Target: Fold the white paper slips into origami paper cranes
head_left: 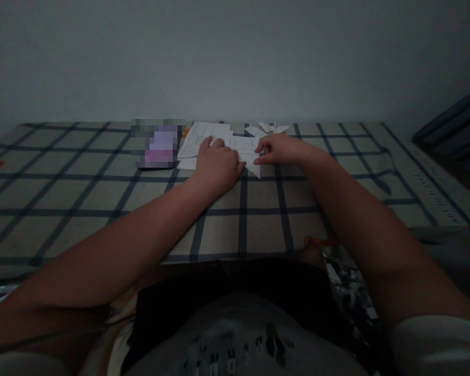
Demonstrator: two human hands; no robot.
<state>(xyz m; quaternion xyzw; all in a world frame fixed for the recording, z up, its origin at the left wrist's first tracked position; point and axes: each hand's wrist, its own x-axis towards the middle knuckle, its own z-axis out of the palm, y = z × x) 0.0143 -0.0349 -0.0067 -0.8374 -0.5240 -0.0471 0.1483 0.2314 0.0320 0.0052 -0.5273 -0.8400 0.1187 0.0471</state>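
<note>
A white printed sheet of paper (249, 153), folded with a pointed corner toward me, lies on the checked tablecloth between my hands. My left hand (218, 163) rests palm down over its left part, fingers spread and pressing on the paper. At the right edge, my right hand (276, 149) pinches the sheet between thumb and fingers. A stack of printed papers (209, 130) sits just beyond and left of my left hand, partly covered by it. Behind my right hand is a folded white paper shape (267, 128) with several pointed tips.
A phone (160, 146) with a blurred, purplish screen lies left of the papers. The checked tablecloth (258, 219) covers the table, which meets a plain wall (235, 62) at the back. A dark slanted object (454, 125) stands at the far right.
</note>
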